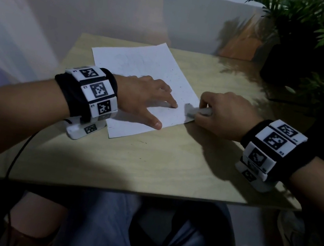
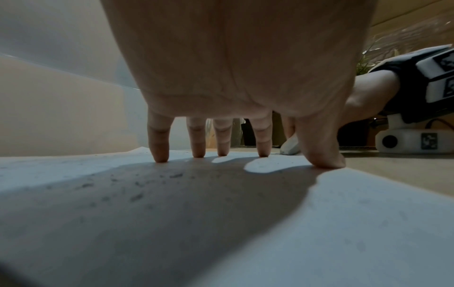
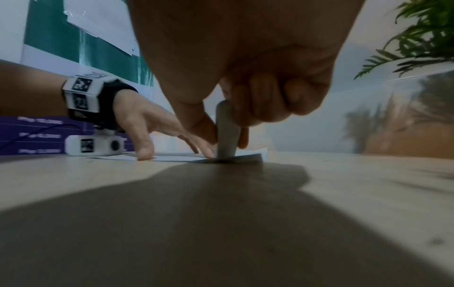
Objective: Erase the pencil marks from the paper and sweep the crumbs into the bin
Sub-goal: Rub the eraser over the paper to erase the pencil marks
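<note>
**Eraser at the paper's near right corner**

The right hand (image 1: 225, 114) is curled tight around a white eraser (image 1: 193, 111), with the thumb on one side and fingers on the other. In the right wrist view the eraser (image 3: 227, 134) stands almost straight up, with its bottom end pressed down on the paper (image 3: 172, 156). In the head view its free end pokes out toward 9 o'clock, so its long line runs from 3 to 9 across the table (image 1: 170, 167).

From that grip, the paper (image 1: 141, 61) spreads away toward 10 and 11 o'clock. Its long sides run from about 5 o'clock, near the person, up to 11 o'clock. The eraser touches it right at the near right corner, so most of the sheet lies to the left of the grip.

The left hand (image 1: 144, 96) lies at 9 o'clock from the eraser, just beside it. Its fingers (image 2: 159, 147) are spread and straight, tips pushing down on the sheet. It grips nothing.

Small dark crumbs (image 2: 137, 196) lie on the paper under the left palm, and more specks dot the sheet toward 12 o'clock. Faint marks seem to show near the far end, but they are too pale to be sure.

No bin shows in any view, so which way the crumbs must go cannot be told. The right hand is nearer the open table edge for the sweep.
</note>
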`<action>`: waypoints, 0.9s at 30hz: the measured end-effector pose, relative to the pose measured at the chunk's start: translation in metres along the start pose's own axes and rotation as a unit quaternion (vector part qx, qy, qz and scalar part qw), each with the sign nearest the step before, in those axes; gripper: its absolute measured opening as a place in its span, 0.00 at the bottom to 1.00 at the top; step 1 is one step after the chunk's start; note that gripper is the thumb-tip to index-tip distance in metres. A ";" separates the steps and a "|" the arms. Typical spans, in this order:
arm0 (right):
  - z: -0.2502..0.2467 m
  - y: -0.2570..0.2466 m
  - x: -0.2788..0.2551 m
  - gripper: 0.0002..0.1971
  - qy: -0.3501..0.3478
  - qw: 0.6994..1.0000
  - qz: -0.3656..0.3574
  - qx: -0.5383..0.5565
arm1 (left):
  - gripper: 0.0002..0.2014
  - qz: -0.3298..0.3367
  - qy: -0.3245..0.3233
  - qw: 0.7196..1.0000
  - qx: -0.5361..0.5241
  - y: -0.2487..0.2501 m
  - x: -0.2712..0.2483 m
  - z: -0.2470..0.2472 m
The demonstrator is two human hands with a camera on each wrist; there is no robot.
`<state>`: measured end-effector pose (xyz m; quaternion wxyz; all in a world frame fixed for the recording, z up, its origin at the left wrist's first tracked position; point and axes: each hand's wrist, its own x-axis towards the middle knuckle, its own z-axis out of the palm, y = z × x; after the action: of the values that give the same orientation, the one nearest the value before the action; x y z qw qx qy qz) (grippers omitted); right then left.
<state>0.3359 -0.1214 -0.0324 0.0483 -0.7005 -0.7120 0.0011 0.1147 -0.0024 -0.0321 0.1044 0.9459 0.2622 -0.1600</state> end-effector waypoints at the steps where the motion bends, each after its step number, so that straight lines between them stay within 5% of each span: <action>1: 0.001 -0.003 -0.002 0.19 -0.007 0.999 -0.026 0.027 | 0.39 -0.001 0.000 1.000 0.001 0.000 0.000 0.000; 4: 0.002 -0.012 -0.006 0.20 -0.057 0.991 -0.087 0.087 | 0.38 -0.002 0.004 1.000 0.005 0.002 0.001 -0.001; 9: 0.002 0.002 0.004 0.22 -0.003 0.999 -0.028 0.037 | 0.38 -0.002 0.002 1.000 0.000 0.001 0.000 0.000; 13: 0.002 -0.017 -0.001 0.18 -0.057 0.987 -0.106 0.111 | 0.37 0.000 0.004 1.000 -0.001 0.003 0.000 0.000; 18: 0.002 -0.002 0.010 0.21 -0.001 0.999 -0.018 0.035 | 0.37 -0.001 -0.002 1.000 -0.010 0.001 0.000 0.000; 23: 0.002 -0.013 0.001 0.20 -0.064 0.989 -0.081 0.102 | 0.39 -0.005 -0.002 1.000 -0.010 0.003 -0.001 0.000; 27: 0.008 0.010 0.012 0.20 -0.008 0.999 0.008 0.033 | 0.36 -0.006 0.016 1.000 -0.022 0.001 0.000 0.002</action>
<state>0.3447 -0.1083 -0.0400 0.0658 -0.7040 -0.7065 0.0304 0.1147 -0.0034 -0.0339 0.1198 0.9442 0.2732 -0.1397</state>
